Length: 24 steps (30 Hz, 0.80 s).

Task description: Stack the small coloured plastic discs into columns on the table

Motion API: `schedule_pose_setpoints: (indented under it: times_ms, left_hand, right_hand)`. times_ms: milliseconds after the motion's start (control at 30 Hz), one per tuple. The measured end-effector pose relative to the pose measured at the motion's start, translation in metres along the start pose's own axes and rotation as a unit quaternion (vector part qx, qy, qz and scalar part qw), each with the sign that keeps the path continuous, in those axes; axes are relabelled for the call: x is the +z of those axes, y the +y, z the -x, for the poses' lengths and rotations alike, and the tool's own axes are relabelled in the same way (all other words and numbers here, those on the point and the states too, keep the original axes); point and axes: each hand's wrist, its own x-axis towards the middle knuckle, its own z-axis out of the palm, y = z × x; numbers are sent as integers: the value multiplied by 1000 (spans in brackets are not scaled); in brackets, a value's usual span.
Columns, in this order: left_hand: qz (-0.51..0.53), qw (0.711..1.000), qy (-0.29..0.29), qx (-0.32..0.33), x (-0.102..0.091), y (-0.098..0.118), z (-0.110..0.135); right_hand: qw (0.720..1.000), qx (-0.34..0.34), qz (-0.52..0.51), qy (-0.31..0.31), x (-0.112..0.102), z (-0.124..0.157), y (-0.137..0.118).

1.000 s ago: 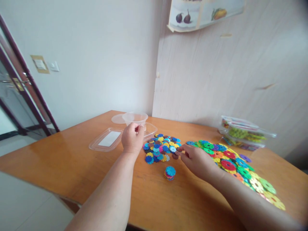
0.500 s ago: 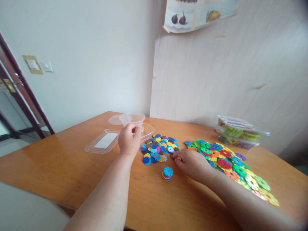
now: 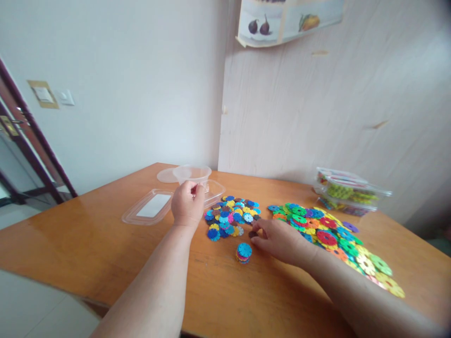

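Observation:
My right hand [image 3: 276, 238] is closed in a pinch on a dark brown notched plastic disc [image 3: 252, 234], at the right side of a pile of small coloured discs [image 3: 230, 217]. In front of that pile stands a short stack of discs [image 3: 244, 252] with a blue one on top. My left hand [image 3: 188, 202] is curled closed above the table, in front of a clear round tub [image 3: 193, 174]. Whatever its fingers hold, if anything, is hidden.
Larger coloured discs [image 3: 326, 238] spread in a heap at the right. Behind them sit clear boxes [image 3: 347, 191] of coloured pieces. A clear rectangular lid [image 3: 132, 217] with a white label and a round lid [image 3: 165, 175] lie at the left on the wooden table [image 3: 88, 239].
My right hand has drawn the brown disc slightly away from the small pile, toward me. The left hand keeps its pose, and the whole view has shifted slightly.

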Motion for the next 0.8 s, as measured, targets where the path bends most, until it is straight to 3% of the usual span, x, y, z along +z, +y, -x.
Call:
schedule_pose_setpoints:
  times_ms: [400,600,800]
  left_hand:
    - [-1,1000,4,-1,0,1,0]
    - [-1,1000,0,1,1,-1,1]
    - [6,1000,2,-3,1,0,2]
  right_hand:
    - [999,0,-50,-11,9,-11,7]
    - [993,0,-115,-9,-4,0,-1]
    - [986,-47,-159,-26,-15,21,-20]
